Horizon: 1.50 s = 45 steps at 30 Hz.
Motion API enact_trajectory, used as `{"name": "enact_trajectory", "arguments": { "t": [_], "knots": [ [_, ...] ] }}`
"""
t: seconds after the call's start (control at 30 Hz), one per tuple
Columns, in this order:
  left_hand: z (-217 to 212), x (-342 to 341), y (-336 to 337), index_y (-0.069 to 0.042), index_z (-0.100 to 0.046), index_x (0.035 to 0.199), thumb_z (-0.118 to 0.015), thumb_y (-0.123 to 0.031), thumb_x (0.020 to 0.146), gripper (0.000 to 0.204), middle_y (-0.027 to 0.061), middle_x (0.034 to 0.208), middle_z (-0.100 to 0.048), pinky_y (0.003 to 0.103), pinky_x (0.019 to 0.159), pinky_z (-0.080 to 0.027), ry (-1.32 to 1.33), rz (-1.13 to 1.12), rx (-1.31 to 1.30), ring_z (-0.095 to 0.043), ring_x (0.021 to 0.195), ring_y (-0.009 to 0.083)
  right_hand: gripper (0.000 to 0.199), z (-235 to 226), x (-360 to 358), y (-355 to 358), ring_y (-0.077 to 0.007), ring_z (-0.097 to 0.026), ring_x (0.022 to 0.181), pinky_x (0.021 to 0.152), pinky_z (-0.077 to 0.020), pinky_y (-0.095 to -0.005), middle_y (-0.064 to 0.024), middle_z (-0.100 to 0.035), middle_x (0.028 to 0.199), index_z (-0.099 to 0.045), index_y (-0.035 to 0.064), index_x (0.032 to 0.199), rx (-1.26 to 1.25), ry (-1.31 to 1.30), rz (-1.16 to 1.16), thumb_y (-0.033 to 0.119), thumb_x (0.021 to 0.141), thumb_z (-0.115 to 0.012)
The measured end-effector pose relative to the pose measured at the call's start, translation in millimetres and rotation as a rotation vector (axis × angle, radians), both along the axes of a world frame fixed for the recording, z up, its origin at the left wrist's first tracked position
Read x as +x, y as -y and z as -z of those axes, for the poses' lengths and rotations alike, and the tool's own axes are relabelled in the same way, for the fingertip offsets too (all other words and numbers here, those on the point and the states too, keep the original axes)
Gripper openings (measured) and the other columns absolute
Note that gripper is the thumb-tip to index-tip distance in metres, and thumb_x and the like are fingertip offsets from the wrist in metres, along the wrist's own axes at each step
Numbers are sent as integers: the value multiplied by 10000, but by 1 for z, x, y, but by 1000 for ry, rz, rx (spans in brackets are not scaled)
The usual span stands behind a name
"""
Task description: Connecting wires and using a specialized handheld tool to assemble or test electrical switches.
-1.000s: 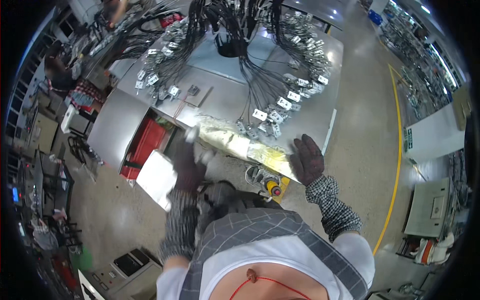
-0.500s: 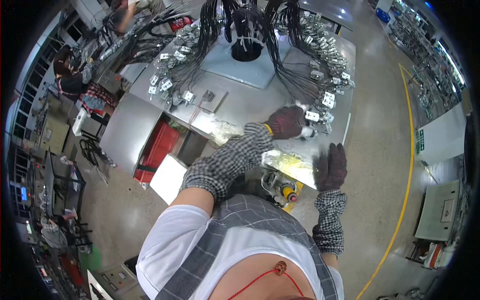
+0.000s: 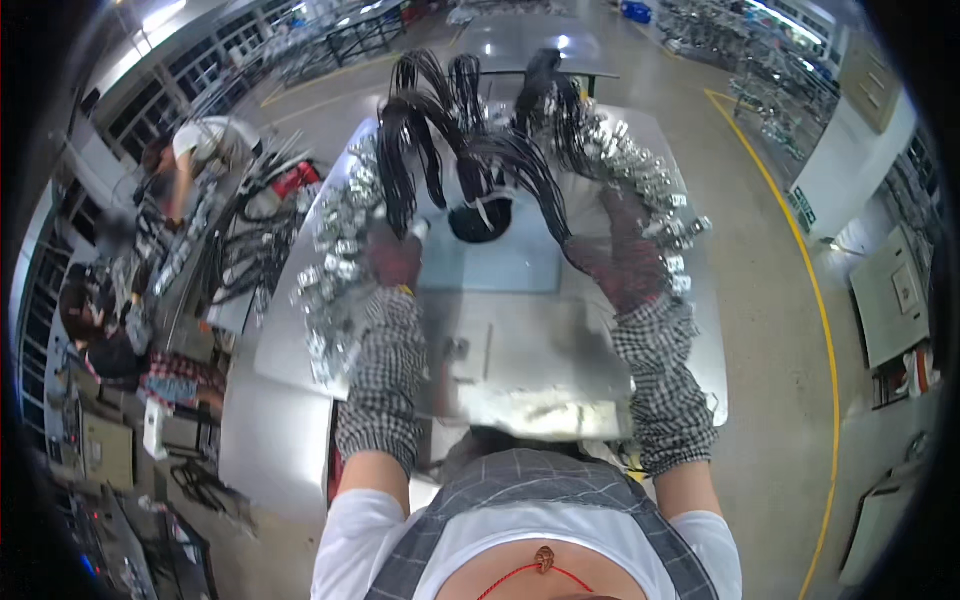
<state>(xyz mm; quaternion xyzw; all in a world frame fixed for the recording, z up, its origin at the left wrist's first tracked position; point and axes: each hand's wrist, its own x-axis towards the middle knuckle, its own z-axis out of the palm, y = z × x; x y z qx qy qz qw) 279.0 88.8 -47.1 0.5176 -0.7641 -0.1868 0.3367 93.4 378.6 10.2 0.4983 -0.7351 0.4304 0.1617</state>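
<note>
My left hand (image 3: 395, 258), in a dark red glove, is at the left bundle of black cables (image 3: 400, 170), beside silver connectors. A small white piece (image 3: 418, 229) shows at its fingertips; motion blur hides whether the hand grips anything. On the right, my other gloved hand (image 3: 628, 268) has its fingers stretched toward the far side, beside the right-hand connectors (image 3: 672, 230). Its thumb side touches or nearly touches the end of a black cable bundle (image 3: 540, 190). The cables rise from a dark round opening (image 3: 480, 220) in a blue-grey plate (image 3: 490, 278).
The metal table (image 3: 290, 350) carries rows of silver connectors (image 3: 335, 240) along its left side. Clear plastic film (image 3: 540, 418) lies at the near edge. A neighbouring bench with cables (image 3: 250, 250) stands at left, with people (image 3: 215, 145) nearby. A yellow floor line (image 3: 815, 310) runs at right.
Both hands have moved forward over the table, the left one to the left cables and the right one up from the near right edge. The view has shifted, and the table now appears more square-on.
</note>
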Motion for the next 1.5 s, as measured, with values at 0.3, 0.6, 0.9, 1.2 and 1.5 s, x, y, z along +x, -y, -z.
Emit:
{"name": "enact_trajectory", "arguments": {
  "t": [0.3, 0.6, 0.9, 1.2, 1.5],
  "knots": [
    [5, 44, 56, -47, -623, 1044, -697, -457, 834, 467, 188, 943, -679, 482, 781, -519, -35, 116, 39, -663, 899, 392, 573, 18, 47, 130, -297, -663, 1050, 912, -506, -397, -121, -701, 1106, -579, 95, 1294, 268, 647, 378, 389, 825, -723],
    [2, 16, 117, -68, -672, 1071, -747, -368, 822, 398, 152, 921, -710, 447, 787, -525, -246, 258, -42, -689, 891, 342, 545, 85, 20, 138, -320, -681, 939, 835, -537, -409, -129, -710, 1030, -592, 99, 1282, 1, 443, 434, 380, 828, -704],
    [-8, 11, 125, -10, -590, 1174, -748, -196, 833, 419, 67, 1027, -658, 317, 822, -505, -615, 562, 173, -638, 886, 174, 631, 89, -29, 135, -305, -692, 910, 840, -541, -396, -130, -715, 975, -576, 101, 1281, 290, 390, 179, 498, 806, -701],
    [-6, 15, 102, -4, -569, 1226, -712, -115, 849, 418, 88, 1085, -629, 247, 563, -558, -732, 414, 258, -632, 788, 149, 464, 55, -94, 169, -318, -692, 828, 798, -538, -443, -133, -709, 816, -699, 102, 1031, 469, 411, 0, 508, 808, -671],
    [-40, 34, 85, 0, -612, 1095, -701, -165, 883, 282, 89, 894, -644, 272, 596, -548, -540, 529, 400, -645, 693, 168, 373, 62, -104, 164, -306, -691, 827, 786, -535, -437, -122, -707, 824, -698, 82, 983, 511, 510, -80, 379, 760, -729]
  ]
}}
